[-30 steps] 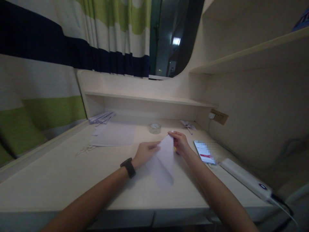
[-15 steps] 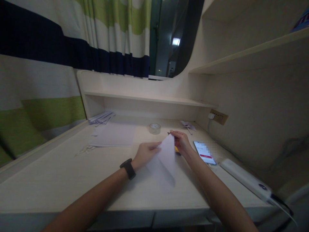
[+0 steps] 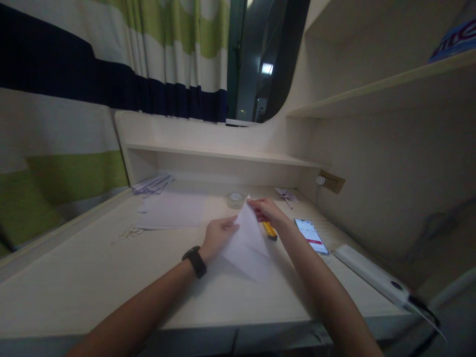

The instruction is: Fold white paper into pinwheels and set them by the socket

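Note:
A white sheet of paper (image 3: 246,248), partly folded over, is held up above the desk between my hands. My left hand (image 3: 219,235), below a dark wristwatch, pinches the paper's left edge. Near the pointed top corner, my right hand (image 3: 269,212) grips the sheet between thumb and fingers. Beneath the right hand lies a yellow-and-black cutter (image 3: 270,231), partly covered by the hand. A roll of clear tape (image 3: 235,200) sits just behind the paper.
White paper sheets (image 3: 174,210) and a bundle of paper strips (image 3: 152,184) lie at the back left, thin string-like pieces (image 3: 128,233) in front. To the right are a paper pinwheel (image 3: 286,195), a lit phone (image 3: 311,237) and a white power strip (image 3: 372,275).
My right hand and the paper's top corner have shifted left, and the sheet has turned so its folded flap lies differently. More of the yellow cutter shows. The view has shifted slightly.

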Available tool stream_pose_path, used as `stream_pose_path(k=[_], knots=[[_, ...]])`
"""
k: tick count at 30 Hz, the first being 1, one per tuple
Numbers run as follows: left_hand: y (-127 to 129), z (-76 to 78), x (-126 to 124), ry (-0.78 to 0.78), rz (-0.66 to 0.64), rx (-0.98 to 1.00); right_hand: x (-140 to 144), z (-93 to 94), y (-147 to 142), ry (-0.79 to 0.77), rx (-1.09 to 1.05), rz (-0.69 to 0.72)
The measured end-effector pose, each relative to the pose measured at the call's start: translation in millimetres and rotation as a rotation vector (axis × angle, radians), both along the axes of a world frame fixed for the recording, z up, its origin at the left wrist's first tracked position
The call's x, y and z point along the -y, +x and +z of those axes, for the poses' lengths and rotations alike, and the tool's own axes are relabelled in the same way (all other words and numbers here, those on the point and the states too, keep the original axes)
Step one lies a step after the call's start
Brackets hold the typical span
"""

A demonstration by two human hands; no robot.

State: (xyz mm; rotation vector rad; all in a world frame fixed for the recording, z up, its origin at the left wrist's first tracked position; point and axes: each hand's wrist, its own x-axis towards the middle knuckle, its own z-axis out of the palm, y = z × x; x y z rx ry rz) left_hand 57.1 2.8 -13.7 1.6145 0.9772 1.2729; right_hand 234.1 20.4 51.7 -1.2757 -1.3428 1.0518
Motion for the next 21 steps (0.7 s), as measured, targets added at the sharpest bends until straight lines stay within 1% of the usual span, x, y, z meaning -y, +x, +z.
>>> stream_pose_path(k=[1,3,6,8,11,16,21], knots=[[-0.6,-0.5,-1.2,-0.008,0.011,0.010,-0.3,-1.6,-1.0,-0.045,0.004,0.029],[-1.2,-0.6,-2.3,0.000,0.041,0.006,-0.7,-6.7,-2.8,-0.092,-0.014,0.030],[0.3,1.6,0.0,0.028,0.035,-0.023,-0.4,-15.5,-4.2,-0.007,-0.073,-0.023],[2.3,3.7,3.6,0.048,0.031,-0.046,0.9,-19.2,-4.1,0.075,-0.098,-0.024],[5.3,5.1,8.6,0.073,0.068,-0.067,3.8,-20.3,-3.1,0.179,-0.115,-0.026],[7.0,4.6,9.7,0.096,0.086,-0.037,6.9,-17.5,-2.2,0.222,-0.176,-0.003],[4.3,10.2,7.9,0.117,0.115,0.004,9.5,-18.9,-7.5,0.222,-0.210,0.057]])
